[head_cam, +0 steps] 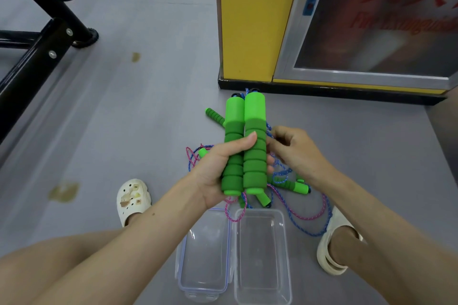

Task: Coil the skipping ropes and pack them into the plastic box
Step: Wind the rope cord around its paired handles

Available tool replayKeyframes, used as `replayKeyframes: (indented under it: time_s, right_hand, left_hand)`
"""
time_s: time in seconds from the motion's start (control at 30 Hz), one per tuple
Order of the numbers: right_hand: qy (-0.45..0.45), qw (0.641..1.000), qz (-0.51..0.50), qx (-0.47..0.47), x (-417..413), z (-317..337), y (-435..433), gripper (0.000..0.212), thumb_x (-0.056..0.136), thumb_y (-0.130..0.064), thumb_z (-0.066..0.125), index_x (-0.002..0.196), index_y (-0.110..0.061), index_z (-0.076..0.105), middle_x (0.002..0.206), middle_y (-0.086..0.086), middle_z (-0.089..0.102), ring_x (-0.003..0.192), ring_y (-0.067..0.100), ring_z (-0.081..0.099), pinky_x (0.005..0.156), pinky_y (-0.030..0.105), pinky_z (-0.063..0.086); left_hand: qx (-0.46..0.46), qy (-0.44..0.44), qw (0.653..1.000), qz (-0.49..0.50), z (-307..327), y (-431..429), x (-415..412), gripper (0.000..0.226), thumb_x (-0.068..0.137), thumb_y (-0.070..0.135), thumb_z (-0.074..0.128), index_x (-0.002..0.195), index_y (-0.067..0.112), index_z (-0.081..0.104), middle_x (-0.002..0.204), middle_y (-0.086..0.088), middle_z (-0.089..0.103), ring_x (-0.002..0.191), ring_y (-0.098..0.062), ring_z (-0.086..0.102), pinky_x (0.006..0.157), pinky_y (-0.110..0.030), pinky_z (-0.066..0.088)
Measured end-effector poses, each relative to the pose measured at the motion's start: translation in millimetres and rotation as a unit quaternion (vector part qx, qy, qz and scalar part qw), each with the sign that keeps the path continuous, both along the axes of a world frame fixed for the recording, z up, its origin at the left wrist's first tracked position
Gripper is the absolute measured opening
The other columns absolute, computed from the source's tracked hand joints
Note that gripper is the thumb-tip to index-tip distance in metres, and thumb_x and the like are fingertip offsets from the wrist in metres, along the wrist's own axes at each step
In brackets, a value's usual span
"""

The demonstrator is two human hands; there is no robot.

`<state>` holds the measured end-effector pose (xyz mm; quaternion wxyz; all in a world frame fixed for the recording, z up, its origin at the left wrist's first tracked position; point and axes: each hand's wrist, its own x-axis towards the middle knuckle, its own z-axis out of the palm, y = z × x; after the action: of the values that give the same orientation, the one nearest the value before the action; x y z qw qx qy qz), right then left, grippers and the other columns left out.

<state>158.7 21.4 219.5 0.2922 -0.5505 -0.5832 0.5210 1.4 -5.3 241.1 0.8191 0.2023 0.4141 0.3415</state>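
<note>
My left hand (218,168) grips two green foam skipping-rope handles (247,146) side by side, upright above the floor. My right hand (295,151) is just right of them, fingers curled and pinching the blue and pink rope (272,134) behind the handles. More rope (309,218) lies in loose loops on the floor beneath, with other green handles (292,186) among it and one (215,116) farther back. The clear plastic box (262,255) stands open between my feet, its lid (205,252) lying to its left.
A yellow pillar (247,20) and a fire extinguisher cabinet (371,32) stand at the back right. A black metal frame (37,57) crosses the far left. My feet in pale clogs (132,200) (332,242) flank the box on the grey floor.
</note>
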Motion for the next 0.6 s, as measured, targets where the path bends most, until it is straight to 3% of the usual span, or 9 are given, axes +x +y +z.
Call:
replayKeyframes:
  time_s: [0.1,0.13,0.2,0.3,0.4,0.5,0.6]
  right_hand:
    - [-0.014,0.999,-0.019,0.035,0.4,-3.0,0.6,0.026,0.096,-0.02,0.052,0.071,-0.015,0.057,0.072,0.006,0.059,0.07,0.008,0.053,0.067,0.032,0.044]
    - [-0.014,0.999,-0.027,0.045,1.4,-5.1,2.0,0.026,0.096,-0.019,0.052,0.071,-0.015,0.058,0.086,0.009,0.062,0.084,0.011,0.057,0.078,0.034,0.047]
    - [-0.006,0.997,-0.045,0.064,2.4,-4.3,3.1,0.027,0.095,-0.015,0.053,0.069,-0.017,0.061,0.104,-0.001,0.057,0.103,0.01,0.055,0.091,0.026,0.045]
    - [0.015,0.992,-0.085,0.093,2.9,-1.7,2.9,0.02,0.093,-0.011,0.056,0.078,-0.014,0.069,0.094,-0.007,0.056,0.09,0.0,0.057,0.084,0.016,0.044]
    - [0.031,0.99,-0.108,0.087,3.7,0.7,1.6,0.015,0.094,-0.012,0.054,0.089,-0.013,0.068,0.081,-0.007,0.069,0.076,-0.007,0.061,0.073,0.007,0.043]
    - [0.11,0.985,-0.132,0.033,4.7,2.4,1.2,0.008,0.097,-0.011,0.05,0.098,-0.017,0.055,0.067,-0.001,0.072,0.068,0.006,0.067,0.068,0.014,0.05]
    - [0.148,0.978,-0.147,-0.015,3.8,5.9,0.6,0.013,0.1,-0.003,0.039,0.107,-0.013,0.04,0.071,0.011,0.067,0.053,0.019,0.064,0.055,0.026,0.054]
  left_hand:
    - [0.005,-0.001,1.0,0.021,0.4,1.9,-0.7,0.029,0.075,0.028,0.059,0.092,0.006,0.069,0.071,-0.014,0.068,0.057,-0.022,0.066,0.059,-0.028,0.056]
    - [0.006,0.003,1.0,0.026,0.1,2.3,-0.9,0.031,0.075,0.028,0.059,0.095,0.006,0.067,0.07,-0.014,0.067,0.057,-0.022,0.066,0.059,-0.028,0.056]
    - [0.005,0.01,0.999,0.03,-0.4,2.5,-1.1,0.031,0.075,0.028,0.06,0.096,0.006,0.065,0.07,-0.014,0.067,0.058,-0.022,0.066,0.06,-0.029,0.057]
    - [-0.004,0.014,0.999,0.032,-1.1,2.0,-0.5,0.03,0.073,0.028,0.062,0.093,0.006,0.066,0.072,-0.015,0.068,0.059,-0.023,0.066,0.064,-0.03,0.057]
    - [-0.007,0.015,0.999,0.033,-1.3,1.5,0.2,0.027,0.073,0.027,0.063,0.09,0.007,0.069,0.072,-0.015,0.068,0.06,-0.023,0.066,0.065,-0.03,0.058]
    - [-0.006,0.021,0.999,0.027,-0.5,0.8,0.7,0.029,0.073,0.027,0.064,0.092,0.006,0.07,0.072,-0.014,0.068,0.061,-0.022,0.066,0.067,-0.031,0.058]
    - [-0.004,0.022,0.999,0.027,1.7,0.5,0.9,0.026,0.074,0.026,0.063,0.088,0.005,0.066,0.071,-0.014,0.068,0.059,-0.023,0.066,0.062,-0.03,0.057]
